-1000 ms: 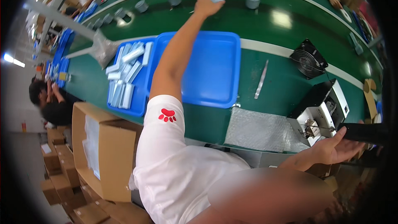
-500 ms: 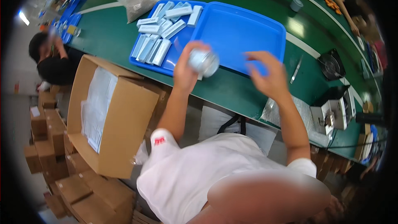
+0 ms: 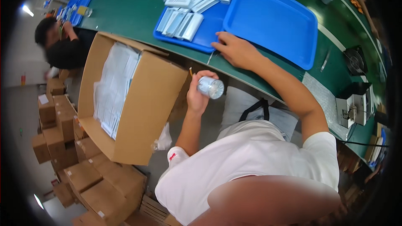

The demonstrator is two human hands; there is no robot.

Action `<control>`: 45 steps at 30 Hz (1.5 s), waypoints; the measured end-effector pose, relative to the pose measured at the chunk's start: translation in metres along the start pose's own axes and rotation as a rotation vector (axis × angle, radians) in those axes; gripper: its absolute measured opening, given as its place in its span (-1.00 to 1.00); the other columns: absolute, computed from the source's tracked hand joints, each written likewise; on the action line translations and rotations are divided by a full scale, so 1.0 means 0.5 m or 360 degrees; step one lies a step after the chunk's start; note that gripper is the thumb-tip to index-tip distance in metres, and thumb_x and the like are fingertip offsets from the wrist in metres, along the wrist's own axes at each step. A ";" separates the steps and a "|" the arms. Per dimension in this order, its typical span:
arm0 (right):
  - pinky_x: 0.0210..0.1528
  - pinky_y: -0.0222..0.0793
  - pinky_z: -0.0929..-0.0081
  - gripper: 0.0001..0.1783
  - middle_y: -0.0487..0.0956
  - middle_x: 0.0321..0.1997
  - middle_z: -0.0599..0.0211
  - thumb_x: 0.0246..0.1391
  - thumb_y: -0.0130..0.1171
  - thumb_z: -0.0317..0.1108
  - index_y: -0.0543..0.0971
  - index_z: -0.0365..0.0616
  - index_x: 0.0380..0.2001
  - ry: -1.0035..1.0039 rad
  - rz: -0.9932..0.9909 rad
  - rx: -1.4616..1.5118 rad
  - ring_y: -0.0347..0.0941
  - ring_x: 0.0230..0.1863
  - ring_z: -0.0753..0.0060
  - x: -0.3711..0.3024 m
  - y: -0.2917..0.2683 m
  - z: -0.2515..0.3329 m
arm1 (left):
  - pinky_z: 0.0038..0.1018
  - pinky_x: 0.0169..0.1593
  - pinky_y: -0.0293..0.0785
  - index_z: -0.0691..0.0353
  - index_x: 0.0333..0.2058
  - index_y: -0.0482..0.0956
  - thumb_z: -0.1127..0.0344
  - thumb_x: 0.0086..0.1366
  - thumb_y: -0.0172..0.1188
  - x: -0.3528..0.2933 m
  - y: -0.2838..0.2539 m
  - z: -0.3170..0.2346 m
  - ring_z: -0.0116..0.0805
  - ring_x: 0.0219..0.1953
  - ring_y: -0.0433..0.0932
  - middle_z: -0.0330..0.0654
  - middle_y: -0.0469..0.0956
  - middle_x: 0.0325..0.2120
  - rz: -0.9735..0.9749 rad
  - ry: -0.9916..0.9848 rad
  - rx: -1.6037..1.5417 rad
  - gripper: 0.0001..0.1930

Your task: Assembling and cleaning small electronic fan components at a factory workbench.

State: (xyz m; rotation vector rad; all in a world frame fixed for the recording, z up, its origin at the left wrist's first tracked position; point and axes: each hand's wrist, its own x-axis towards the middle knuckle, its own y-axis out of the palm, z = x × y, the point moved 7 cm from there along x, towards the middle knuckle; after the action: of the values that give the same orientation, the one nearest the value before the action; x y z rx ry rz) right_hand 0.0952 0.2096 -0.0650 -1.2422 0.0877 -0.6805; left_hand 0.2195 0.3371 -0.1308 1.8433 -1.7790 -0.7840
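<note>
My left hand is closed around a clear, silvery cylinder, held in front of the table's near edge. What the cylinder is I cannot make out; a small yellowish tip shows beside the fingers. My right hand reaches across to the near right corner of a blue tray, its fingers bent, their tips apart and nothing visible between them. Several slim pale-blue boxes lie in that tray, some in a row, others piled loosely. A thin whitish strip shows at the table edge just below the right fingertips.
A second blue tray adjoins on the right. Left of me stands an open carton with plastic-wrapped packs. Further right are bubble wrap, a black fan and a white device. A person sits at the far left.
The view has shifted. My left hand has drawn the cylinder back from over the tray to before the table edge. My right hand has swung left from the second tray to the first tray's corner.
</note>
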 end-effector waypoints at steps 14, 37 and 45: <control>-0.07 0.50 0.11 -0.54 0.51 -0.06 0.08 0.04 0.34 -0.32 0.50 -0.17 0.02 0.0251 0.0051 -0.0220 0.51 -0.03 -0.01 -0.047 -0.019 0.009 | 0.01 -0.01 0.63 0.12 0.05 0.49 -0.16 0.57 -0.24 -0.019 -0.038 0.012 -0.04 0.00 0.61 -0.08 0.56 -0.03 -0.0122 -0.0039 -0.0271 -0.49; -0.02 0.54 0.31 -0.38 0.67 -0.03 0.24 -0.04 0.37 -0.46 0.57 -0.04 0.18 0.0387 -0.0663 0.0501 0.58 -0.05 0.14 -0.289 -0.290 -0.105 | -0.10 0.11 0.55 0.31 -0.01 0.49 0.05 0.59 -0.19 0.231 0.606 -0.206 0.02 -0.03 0.63 0.07 0.59 -0.06 0.0868 0.1295 0.0175 -0.57; 0.08 0.46 0.21 -0.69 0.58 0.09 0.16 0.10 0.34 -0.31 0.51 -0.20 -0.15 -0.0290 0.0133 0.0367 0.46 0.08 0.02 -0.087 -0.040 0.046 | -0.44 -0.13 0.55 0.30 -0.19 0.60 0.31 0.35 0.28 0.096 0.748 -0.084 -0.38 -0.23 0.64 -0.17 0.65 -0.30 0.1337 0.1010 0.0330 -0.82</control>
State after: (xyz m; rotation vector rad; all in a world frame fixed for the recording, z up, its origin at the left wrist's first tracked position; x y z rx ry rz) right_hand 0.0612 0.2483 -0.0522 -1.0665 -0.0872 -0.4876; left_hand -0.0266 0.2647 0.1485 1.0571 -1.9431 0.2814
